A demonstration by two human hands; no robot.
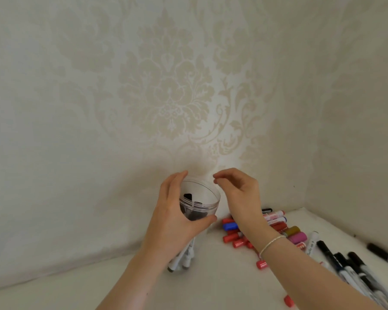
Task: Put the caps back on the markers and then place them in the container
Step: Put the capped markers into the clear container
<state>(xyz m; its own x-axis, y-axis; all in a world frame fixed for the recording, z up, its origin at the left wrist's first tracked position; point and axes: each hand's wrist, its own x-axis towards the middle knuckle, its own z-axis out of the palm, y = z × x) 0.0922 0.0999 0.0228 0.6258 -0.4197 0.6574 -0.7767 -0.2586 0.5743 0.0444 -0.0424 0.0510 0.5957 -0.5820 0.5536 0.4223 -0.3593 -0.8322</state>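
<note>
Cream damask wallpaper [166, 97] fills most of the frame, meeting a white bench [222, 276] along the bottom. Low at centre, the left hand [175, 218] wraps its fingers round a clear container [202, 202] holding dark-capped markers [182, 257]. Just right of it the right hand [238, 193] hovers, fingers loosely curled and holding nothing. Loose markers [276, 229] lie at lower right.

Markers [278, 229] crowd the table's [211, 287] right; left lies open.
</note>
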